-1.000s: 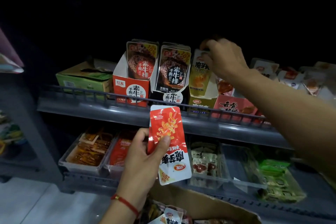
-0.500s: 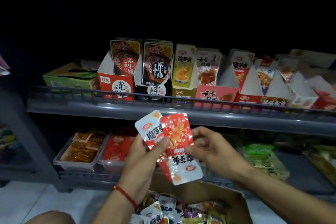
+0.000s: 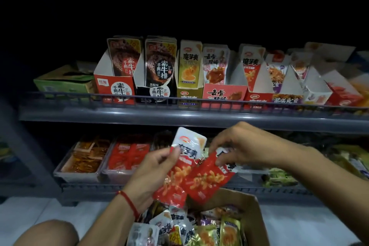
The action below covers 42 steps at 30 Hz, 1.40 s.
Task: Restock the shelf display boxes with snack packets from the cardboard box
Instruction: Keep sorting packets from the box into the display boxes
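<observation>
Two red-and-white snack packets are held above the cardboard box. My left hand grips the upright one by its white top, thumb on the front. My right hand pinches the second, tilted packet near its white end. The two packets overlap in the middle. The cardboard box holds several loose packets of mixed colours. A row of display boxes stands on the upper shelf, among them a red one with matching red-and-white packets.
The upper shelf has a low wire rail along its front. Clear plastic trays of snacks sit on the lower shelf, with green packets to the right. My knee shows at bottom left. Pale floor lies beside the box.
My right hand came down from the upper shelf to the packets in my left hand and now pinches one, turning it sideways. The view has dropped toward the box.
</observation>
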{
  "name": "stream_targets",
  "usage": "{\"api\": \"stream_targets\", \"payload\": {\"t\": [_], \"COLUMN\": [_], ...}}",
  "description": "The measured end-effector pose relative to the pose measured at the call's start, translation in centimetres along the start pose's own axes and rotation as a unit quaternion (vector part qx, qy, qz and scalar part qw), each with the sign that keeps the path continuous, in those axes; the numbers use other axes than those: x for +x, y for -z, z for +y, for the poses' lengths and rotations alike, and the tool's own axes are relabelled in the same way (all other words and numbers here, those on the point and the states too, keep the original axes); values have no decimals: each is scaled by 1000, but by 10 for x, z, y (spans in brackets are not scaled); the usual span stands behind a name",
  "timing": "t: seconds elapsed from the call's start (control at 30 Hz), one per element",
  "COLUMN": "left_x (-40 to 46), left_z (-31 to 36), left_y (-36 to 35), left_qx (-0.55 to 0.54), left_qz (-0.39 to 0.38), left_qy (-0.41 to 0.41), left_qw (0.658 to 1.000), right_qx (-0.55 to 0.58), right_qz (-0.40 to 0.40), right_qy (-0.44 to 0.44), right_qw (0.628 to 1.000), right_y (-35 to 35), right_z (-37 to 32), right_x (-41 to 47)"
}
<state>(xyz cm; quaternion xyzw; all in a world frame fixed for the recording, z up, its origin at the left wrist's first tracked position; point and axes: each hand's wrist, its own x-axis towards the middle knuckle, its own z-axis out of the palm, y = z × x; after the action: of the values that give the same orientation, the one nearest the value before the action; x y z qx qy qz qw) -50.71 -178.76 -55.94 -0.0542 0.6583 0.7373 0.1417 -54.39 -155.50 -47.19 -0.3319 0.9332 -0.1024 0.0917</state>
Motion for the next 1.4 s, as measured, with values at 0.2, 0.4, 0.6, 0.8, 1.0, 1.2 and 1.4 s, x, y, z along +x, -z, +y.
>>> {"api": "stream_targets", "payload": {"t": [0.2,0.4,0.6,0.8,1.0,1.2,1.4], "left_x": [-7,-10,-14,-16,-17,-9,18], "left_z": [-8,-7,-2,4,9,24,60], "left_y": [-11,-7,-8,-16,-35,-71,-93], "left_qx": [7,0,37,120,124,160,231], "left_qz": [-122,-162,-210,-202,-219,-193,-75], "left_qy": [55,42,32,-8,-14,-53,-220], "left_qw": [991,986,977,972,968,967,945], "right_qx": [20,131,337,355,374,404,245], "right_qz": [133,134,83,96,77,67,241], "right_qy": [11,-87,-104,-107,-98,-114,-129], "right_qw": [991,978,932,924,919,905,930], "right_y": [-28,-30,-24,-24,-26,-3,91], "right_z": [-19,-20,-7,-7,-2,23,59], "right_x": [15,14,5,-5,-24,-48,-67]}}
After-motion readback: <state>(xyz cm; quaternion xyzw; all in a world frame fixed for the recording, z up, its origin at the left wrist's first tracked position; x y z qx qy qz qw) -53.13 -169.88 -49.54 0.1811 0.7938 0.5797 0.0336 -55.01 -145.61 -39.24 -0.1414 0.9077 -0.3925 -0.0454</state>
